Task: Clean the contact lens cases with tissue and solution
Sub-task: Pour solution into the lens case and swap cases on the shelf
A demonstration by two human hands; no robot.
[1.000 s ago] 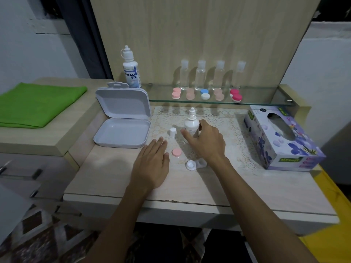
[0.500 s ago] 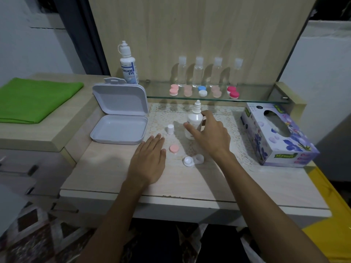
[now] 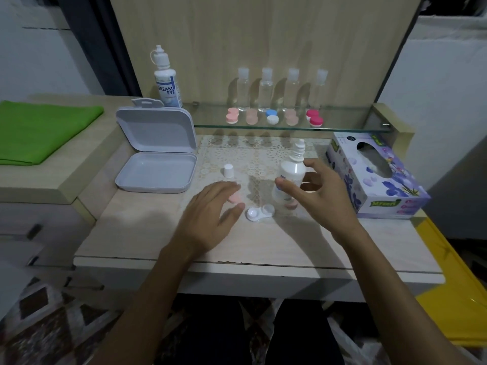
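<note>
A small white solution bottle (image 3: 293,172) with its cap off leans to the right on the lace mat; my right hand (image 3: 322,200) holds it loosely, thumb in front and fingers behind. The bottle's white cap (image 3: 228,170) stands to the left. An open white lens case (image 3: 259,213) lies in front of the bottle. One pink lid (image 3: 235,198) lies partly under the straight fingers of my left hand (image 3: 208,219), which rests flat on the table. A second pink lid (image 3: 291,205) shows beside the bottle's base. The tissue box (image 3: 374,177) sits at the right.
An open grey hinged box (image 3: 158,156) stands at the left, a green cloth (image 3: 39,130) beyond it. The glass shelf (image 3: 342,122) carries several coloured lens cases (image 3: 272,117), clear bottles (image 3: 266,90) and a large solution bottle (image 3: 166,80).
My right hand has shifted the small bottle to the right and tilted it, uncovering a second pink lid. My left hand has slid forward over the first pink lid.
</note>
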